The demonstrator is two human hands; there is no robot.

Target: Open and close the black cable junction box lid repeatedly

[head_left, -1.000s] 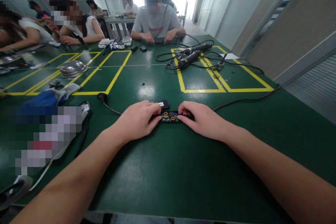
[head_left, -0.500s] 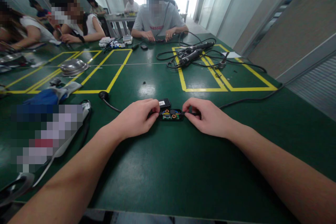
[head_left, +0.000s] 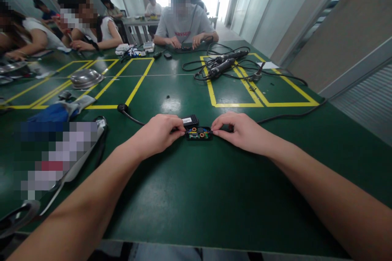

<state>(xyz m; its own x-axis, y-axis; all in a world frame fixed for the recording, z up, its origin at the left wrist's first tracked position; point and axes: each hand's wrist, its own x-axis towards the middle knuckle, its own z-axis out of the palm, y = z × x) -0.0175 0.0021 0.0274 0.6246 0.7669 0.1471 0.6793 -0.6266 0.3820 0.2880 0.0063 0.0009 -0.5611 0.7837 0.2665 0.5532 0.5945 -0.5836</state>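
Note:
A small black plastic case (head_left: pixel 199 139) lies uncovered on the green table, a circuit board (head_left: pixel 194 135) with copper coils and coloured wires inside it. My left hand (head_left: pixel 162 135) pinches the black cable at the case's left end, thumb and forefinger pressed together. At the right end, my right hand (head_left: pixel 240 133) closes thumb and fingertips on the other cable where it enters the case. Just behind the case lies a black ribbed cover (head_left: pixel 191 120) with a white label. The left cable (head_left: pixel 133 120) ends in a round black piece (head_left: pixel 123 108); the right cable (head_left: pixel 290 115) runs off across the table.
Black corded tools (head_left: pixel 222 67) lie tangled at the back right, inside yellow tape. To the left are a metal bowl (head_left: pixel 86 78), a blue cloth item (head_left: pixel 50 113) and a power strip (head_left: pixel 76 171), partly blurred out. A co-worker (head_left: pixel 183 24) sits opposite; others sit at left.
My right hand has shifted slightly left, its fingertips now closer against the case's end. The round black piece has moved a little right. Both hands keep their pinch.

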